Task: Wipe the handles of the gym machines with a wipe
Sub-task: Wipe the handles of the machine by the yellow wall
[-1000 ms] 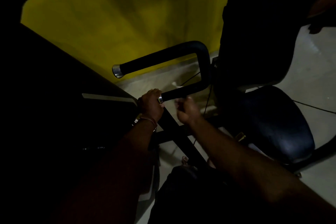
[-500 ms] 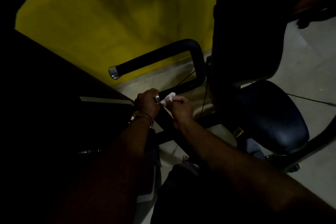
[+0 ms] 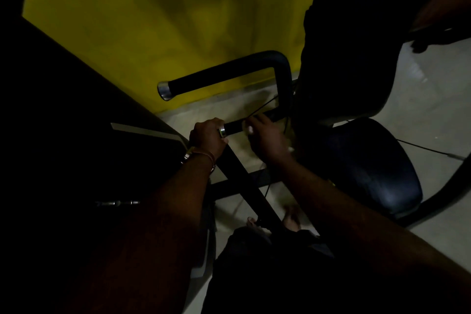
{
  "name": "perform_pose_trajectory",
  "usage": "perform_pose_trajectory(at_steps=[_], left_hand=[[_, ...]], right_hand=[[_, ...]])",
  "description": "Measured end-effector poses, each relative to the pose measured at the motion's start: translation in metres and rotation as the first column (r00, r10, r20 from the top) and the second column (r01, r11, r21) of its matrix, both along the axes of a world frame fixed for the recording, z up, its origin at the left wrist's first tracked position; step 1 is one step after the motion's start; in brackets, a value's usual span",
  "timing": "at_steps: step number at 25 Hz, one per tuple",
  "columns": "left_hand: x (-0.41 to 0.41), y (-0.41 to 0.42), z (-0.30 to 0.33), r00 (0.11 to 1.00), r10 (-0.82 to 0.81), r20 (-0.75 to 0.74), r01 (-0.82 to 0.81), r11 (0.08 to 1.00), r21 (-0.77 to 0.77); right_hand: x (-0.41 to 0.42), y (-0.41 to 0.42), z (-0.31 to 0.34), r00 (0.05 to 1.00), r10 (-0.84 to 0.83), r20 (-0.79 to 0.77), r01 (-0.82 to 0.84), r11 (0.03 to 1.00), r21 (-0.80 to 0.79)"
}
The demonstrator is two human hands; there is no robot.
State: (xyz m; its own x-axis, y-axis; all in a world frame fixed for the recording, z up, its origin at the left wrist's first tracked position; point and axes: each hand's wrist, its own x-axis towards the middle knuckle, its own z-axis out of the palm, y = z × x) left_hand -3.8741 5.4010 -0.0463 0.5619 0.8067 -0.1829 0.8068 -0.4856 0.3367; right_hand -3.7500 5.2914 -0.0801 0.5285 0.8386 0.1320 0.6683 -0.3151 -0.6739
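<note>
Very dim throughout; whole left side lost in black. Left hand (image 3: 207, 136) curled round the capped end of the lower handle (image 3: 235, 127). Right hand (image 3: 266, 139) wrapped over that same handle further along, pressing a wipe (image 3: 247, 128) of which only a pale blurred scrap shows. Upper handle (image 3: 219, 79) bare, against the yellow wall (image 3: 153, 20). Seat (image 3: 369, 168) at right, backrest cut off above.

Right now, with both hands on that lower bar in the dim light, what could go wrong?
The wipe shows only as a small pale scrap under the right hand, so it could slip out. The left hand covers the lower handle at its metal end, so that part may go unwiped. The upper handle looks untouched and could be forgotten.
</note>
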Motion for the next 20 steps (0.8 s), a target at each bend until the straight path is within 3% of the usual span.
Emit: perform_pose_trajectory(at_steps=[2, 3, 6, 8, 10, 13, 14, 17, 20], left_hand=[[0.0, 0.001, -0.005, 1.0, -0.012, -0.019, 0.012, 1.0, 0.014], [-0.001, 0.002, -0.006, 1.0, -0.02, -0.018, 0.021, 1.0, 0.023], [-0.001, 0.0, -0.008, 1.0, -0.008, 0.023, 0.008, 1.0, 0.024], [-0.002, -0.002, -0.007, 0.999, 0.006, 0.045, -0.008, 0.999, 0.033], [-0.003, -0.003, -0.008, 0.997, 0.011, 0.078, -0.013, 1.0, 0.024], [-0.005, -0.004, -0.01, 0.992, -0.007, 0.128, 0.003, 1.0, 0.031], [-0.003, -0.004, -0.009, 0.992, -0.006, 0.126, 0.001, 0.999, 0.04], [-0.003, -0.005, -0.006, 0.992, -0.016, 0.124, 0.012, 0.999, 0.035], [-0.008, -0.004, -0.008, 0.989, -0.035, 0.142, 0.031, 0.999, 0.027]], right_hand=[[0.01, -0.015, 0.002, 0.98, -0.2, -0.022, 0.201, 0.978, 0.047], [0.005, -0.013, 0.004, 0.979, -0.201, -0.044, 0.203, 0.978, 0.046], [-0.025, 0.021, 0.02, 0.995, 0.096, 0.0, -0.096, 0.993, -0.07], [-0.016, 0.045, 0.025, 0.962, 0.206, 0.177, -0.175, 0.968, -0.177], [0.007, 0.042, 0.033, 0.936, 0.184, 0.301, -0.088, 0.948, -0.307], [0.027, 0.033, 0.037, 0.933, 0.058, 0.354, 0.112, 0.89, -0.442], [0.021, 0.038, 0.04, 0.935, 0.062, 0.348, 0.111, 0.883, -0.457], [-0.011, 0.05, 0.041, 0.959, 0.199, 0.2, -0.103, 0.906, -0.41], [0.014, 0.017, 0.035, 0.936, 0.125, 0.328, -0.057, 0.976, -0.21]])
